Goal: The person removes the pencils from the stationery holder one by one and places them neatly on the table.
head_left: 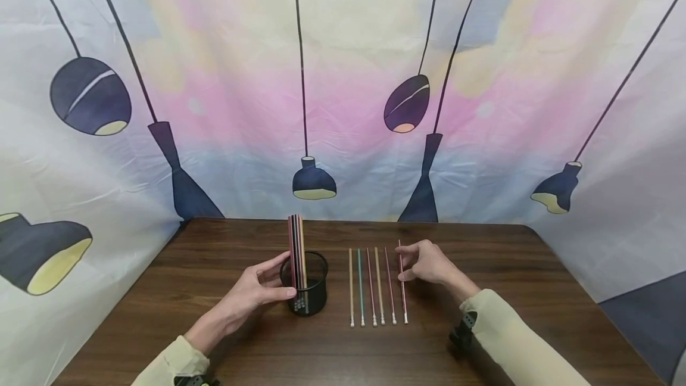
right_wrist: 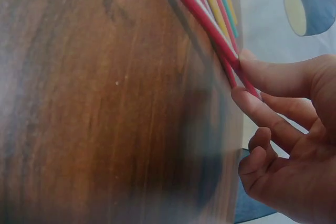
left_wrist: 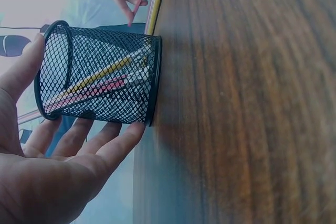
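Observation:
My left hand (head_left: 254,290) grips a black mesh pencil cup (head_left: 317,295) that stands on the table, its thumb near the rim and its fingers along the side. Several pencils (head_left: 296,243) lean in the cup with their eraser ends down. To the right, my right hand (head_left: 429,262) pinches a red pencil (right_wrist: 202,17) between thumb and fingers, close to its far end. That pencil is the rightmost of a row of pencils lying side by side, erasers toward me. Among the others are a teal pencil (head_left: 361,290) and a yellow pencil (head_left: 351,288).
The dark wooden table (head_left: 241,350) reaches back to a hanging cloth (head_left: 354,106) printed with lamps. More of this cloth hangs at the left and right sides. A dark band with a device (head_left: 463,332) sits on the right wrist.

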`<act>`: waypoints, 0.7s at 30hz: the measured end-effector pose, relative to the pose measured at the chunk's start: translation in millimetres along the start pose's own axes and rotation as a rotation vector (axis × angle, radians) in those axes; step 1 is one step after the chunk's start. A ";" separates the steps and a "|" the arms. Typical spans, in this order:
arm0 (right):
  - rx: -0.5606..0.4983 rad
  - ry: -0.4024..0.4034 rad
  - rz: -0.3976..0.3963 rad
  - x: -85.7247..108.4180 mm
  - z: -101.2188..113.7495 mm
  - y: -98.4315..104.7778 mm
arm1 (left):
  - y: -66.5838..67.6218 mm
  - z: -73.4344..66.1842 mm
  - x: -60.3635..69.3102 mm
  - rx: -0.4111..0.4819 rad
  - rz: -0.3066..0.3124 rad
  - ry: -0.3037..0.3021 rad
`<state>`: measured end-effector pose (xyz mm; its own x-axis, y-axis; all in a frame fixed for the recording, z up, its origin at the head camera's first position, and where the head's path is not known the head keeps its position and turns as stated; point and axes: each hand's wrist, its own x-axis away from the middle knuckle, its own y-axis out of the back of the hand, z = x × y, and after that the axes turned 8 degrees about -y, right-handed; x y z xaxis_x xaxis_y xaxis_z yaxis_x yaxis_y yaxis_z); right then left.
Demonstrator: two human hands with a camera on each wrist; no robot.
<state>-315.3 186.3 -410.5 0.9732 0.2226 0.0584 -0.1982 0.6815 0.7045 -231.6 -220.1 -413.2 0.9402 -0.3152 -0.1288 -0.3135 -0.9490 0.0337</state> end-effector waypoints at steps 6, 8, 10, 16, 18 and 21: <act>0.033 -0.008 0.007 -6.4 -2.2 -5.1 | 0.7 0.3 1.1 -0.003 -0.003 0.002; 0.038 -0.008 0.008 -7.8 -3.0 -6.2 | 0.5 0.1 1.0 -0.003 -0.002 0.002; 0.043 0.002 0.008 -8.8 -3.3 -7.0 | 0.2 -0.3 0.9 -0.001 0.001 0.001; 0.045 0.005 0.016 -10.2 -2.1 -7.2 | -0.7 -1.1 1.7 0.004 -0.004 0.001; 0.045 -0.005 0.023 -10.4 -1.6 -7.2 | -0.7 -0.8 1.9 0.004 -0.007 0.001; 0.060 -0.003 0.036 -10.6 -0.9 -8.1 | -0.4 0.0 2.2 0.005 -0.012 0.001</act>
<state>-324.2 179.0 -417.5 0.9658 0.2445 0.0868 -0.2263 0.6300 0.7429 -229.4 -220.5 -413.6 0.9442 -0.3037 -0.1278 -0.3027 -0.9527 0.0276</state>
